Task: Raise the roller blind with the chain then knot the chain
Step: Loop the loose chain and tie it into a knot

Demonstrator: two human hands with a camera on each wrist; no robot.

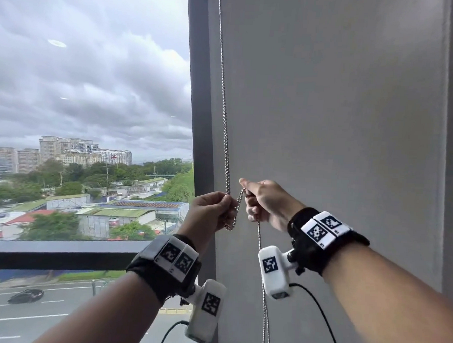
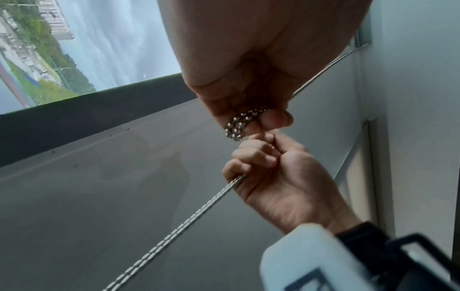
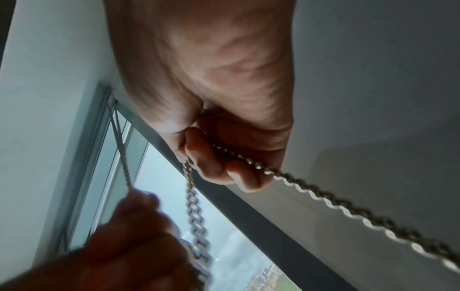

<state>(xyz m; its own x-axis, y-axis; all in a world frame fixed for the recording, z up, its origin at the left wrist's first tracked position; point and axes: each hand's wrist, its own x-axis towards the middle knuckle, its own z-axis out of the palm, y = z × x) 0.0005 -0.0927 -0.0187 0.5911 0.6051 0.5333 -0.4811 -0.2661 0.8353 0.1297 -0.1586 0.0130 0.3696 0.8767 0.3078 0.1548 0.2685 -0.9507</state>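
Note:
A metal bead chain (image 1: 224, 113) hangs down along the dark window frame in front of a grey wall. My left hand (image 1: 213, 210) pinches the chain where it comes down from above, with a short loop (image 1: 232, 221) drooping beside its fingers. My right hand (image 1: 263, 202) grips the chain just to the right, and the doubled lower run (image 1: 264, 304) drops from its fist. In the left wrist view the loop (image 2: 239, 124) sits pinched in the left fingers above the right fist (image 2: 268, 157). The right wrist view shows the chain (image 3: 323, 195) leaving the right fingers (image 3: 224, 167). The blind itself is out of sight.
A large window (image 1: 87, 111) fills the left, with a dark horizontal rail (image 1: 58, 254) at waist height and a dark vertical frame (image 1: 200, 104). The grey wall (image 1: 340, 125) stands to the right. Camera cables (image 1: 317, 315) hang under both wrists.

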